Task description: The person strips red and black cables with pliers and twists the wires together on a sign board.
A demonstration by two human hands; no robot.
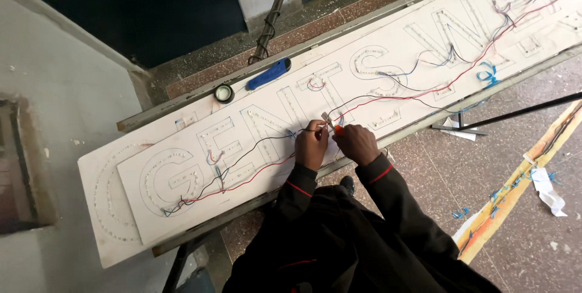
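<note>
A long white sign board [151,208] with outlined letter shapes lies on a metal frame. Red, black and blue wires [254,159] run across it. My left hand [311,144] pinches the black and blue wire ends near the board's front edge. My right hand [355,143] grips a small orange-handled tool [336,127], whose metal tip touches those same wires. Both hands sit close together, in dark sleeves with red trim.
A blue-handled tool [268,74] and a roll of black tape [224,93] lie on the board's far edge. A dark metal rod [270,20] leans at the back. Wire scraps and a paper strip [548,191] litter the speckled floor on the right.
</note>
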